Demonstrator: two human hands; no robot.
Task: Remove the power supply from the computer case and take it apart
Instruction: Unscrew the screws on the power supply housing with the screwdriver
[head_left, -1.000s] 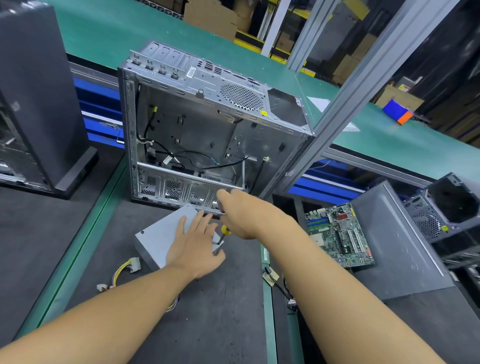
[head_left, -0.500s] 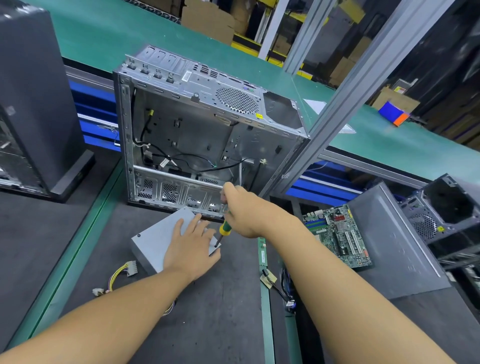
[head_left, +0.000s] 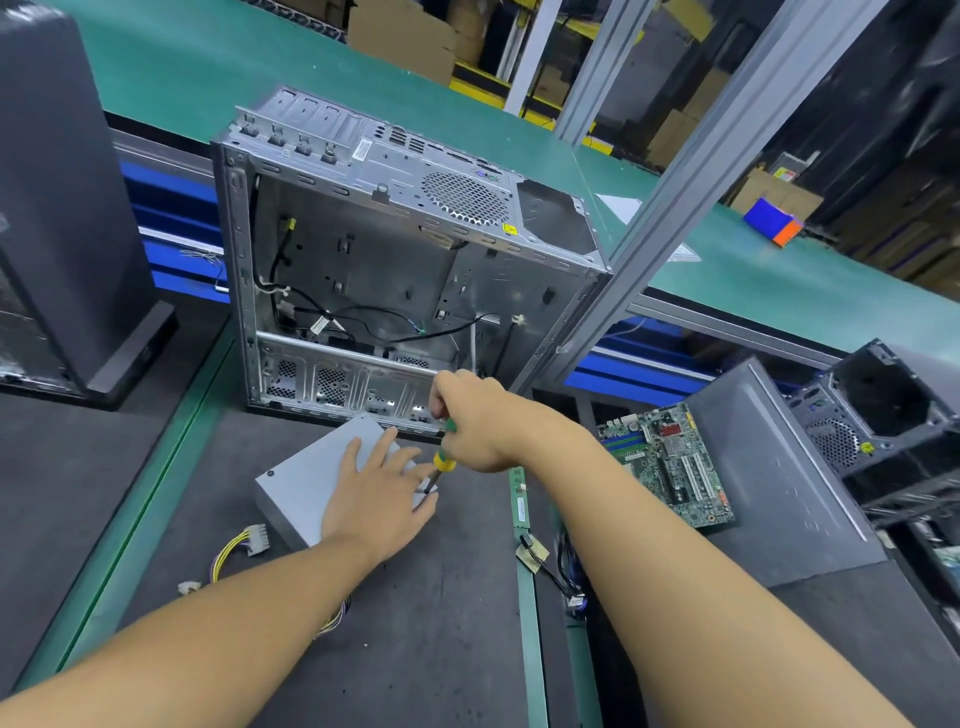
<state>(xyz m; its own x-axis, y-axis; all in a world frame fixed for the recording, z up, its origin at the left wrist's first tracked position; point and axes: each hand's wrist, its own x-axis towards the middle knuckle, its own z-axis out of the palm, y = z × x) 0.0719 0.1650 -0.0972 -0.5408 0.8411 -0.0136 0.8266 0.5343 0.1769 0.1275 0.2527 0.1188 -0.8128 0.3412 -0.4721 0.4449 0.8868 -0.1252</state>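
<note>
The grey power supply lies flat on the dark mat, just in front of the open, emptied computer case. Its yellow and black cable bundle trails off its near-left side. My left hand presses flat on the supply's top with fingers spread. My right hand grips a screwdriver with a green and yellow handle. The tool points steeply down at the supply's right corner, and its tip sits between my left thumb and forefinger.
A black tower stands at the left. A loose motherboard, a grey side panel and another case lie to the right. A slanted aluminium post rises behind the case. Small cables lie near my right forearm.
My right hand has lifted slightly, showing more of the screwdriver's handle above the supply's corner. My left hand stays flat on the supply. The view has shifted a little.
</note>
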